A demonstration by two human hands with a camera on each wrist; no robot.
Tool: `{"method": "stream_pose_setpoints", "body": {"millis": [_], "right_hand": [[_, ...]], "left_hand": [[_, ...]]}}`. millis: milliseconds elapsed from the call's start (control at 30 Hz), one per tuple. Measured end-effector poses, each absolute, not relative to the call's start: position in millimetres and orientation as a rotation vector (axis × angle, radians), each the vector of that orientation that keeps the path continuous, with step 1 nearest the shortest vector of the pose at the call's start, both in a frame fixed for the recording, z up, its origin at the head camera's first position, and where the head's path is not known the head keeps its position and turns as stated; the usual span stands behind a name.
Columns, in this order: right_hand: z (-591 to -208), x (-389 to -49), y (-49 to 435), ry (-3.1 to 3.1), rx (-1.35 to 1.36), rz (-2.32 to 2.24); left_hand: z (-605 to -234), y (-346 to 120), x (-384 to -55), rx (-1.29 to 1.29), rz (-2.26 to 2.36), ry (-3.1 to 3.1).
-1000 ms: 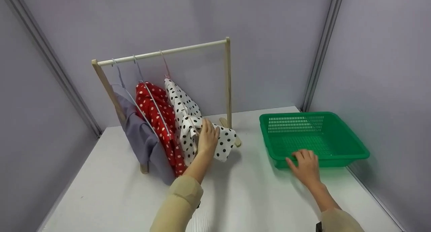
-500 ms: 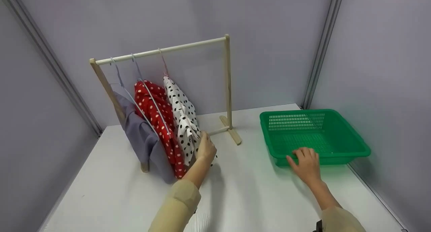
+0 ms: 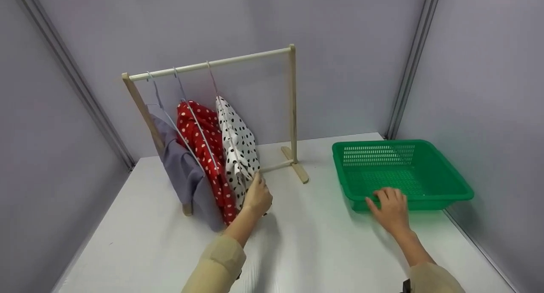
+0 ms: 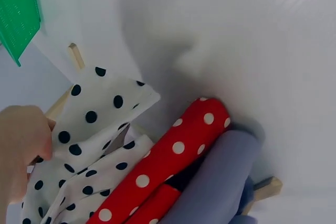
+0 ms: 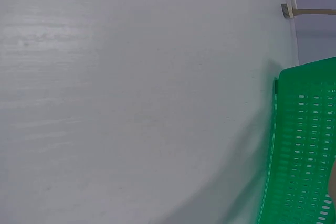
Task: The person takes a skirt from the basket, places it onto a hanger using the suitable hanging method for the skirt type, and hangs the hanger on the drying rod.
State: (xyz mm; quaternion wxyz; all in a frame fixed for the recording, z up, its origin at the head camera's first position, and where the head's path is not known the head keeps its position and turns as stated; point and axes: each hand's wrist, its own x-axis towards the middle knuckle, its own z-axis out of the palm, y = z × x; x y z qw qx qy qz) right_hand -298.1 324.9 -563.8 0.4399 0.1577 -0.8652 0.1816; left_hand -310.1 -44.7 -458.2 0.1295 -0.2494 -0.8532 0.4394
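A white garment with black dots [image 3: 239, 135] hangs from a pink hanger [image 3: 213, 80] on the wooden clothes rack [image 3: 250, 56]. My left hand [image 3: 257, 197] pinches its lower front edge; in the left wrist view the thumb and fingers of that hand [image 4: 23, 140] grip the dotted cloth [image 4: 92, 116]. Left of it hang a red garment with white dots [image 3: 199, 131] and a grey-blue garment [image 3: 180, 169]. My right hand [image 3: 392, 210] rests on the near rim of the green basket [image 3: 446, 197], fingertips over the edge. The right wrist view barely shows this hand.
The rack's right foot [image 3: 299, 170] stands on the white table [image 3: 314, 242], between the garments and the basket. Grey panels [image 3: 340, 63] enclose the table at the back and both sides.
My left hand has drawn the dotted cloth down and toward me, and its spread-out flap now hangs lower, baring the rack's lower bar. My right hand stays at the basket.
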Motion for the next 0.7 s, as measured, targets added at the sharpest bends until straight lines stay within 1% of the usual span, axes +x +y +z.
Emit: {"method": "stream_pose_setpoints", "body": {"millis": [100, 200, 333, 433, 533, 633, 700], "right_hand": [[-563, -299, 327, -2.144, 0.392, 0.451], [-563, -299, 328, -2.13, 0.394, 0.451], [-563, -300, 328, -2.136, 0.393, 0.446], [-563, -301, 328, -2.161, 0.385, 0.437], [-562, -301, 329, -2.172, 0.376, 0.434], [-561, -301, 330, -2.169, 0.37, 0.44], [-560, -302, 330, -2.168, 0.367, 0.442]], "left_hand": [[-466, -43, -306, -0.793, 1.217, -2.469], [-475, -42, -303, -0.852, 1.275, -2.435], [-485, -48, -302, -0.839, 1.346, -2.462], [-487, -54, -300, -0.842, 1.243, -2.523], [-487, -59, -299, -0.922, 1.098, -2.511], [-487, -62, -300, -1.001, 0.961, -2.397], [-487, -64, -302, -1.005, 0.864, -2.27]]}}
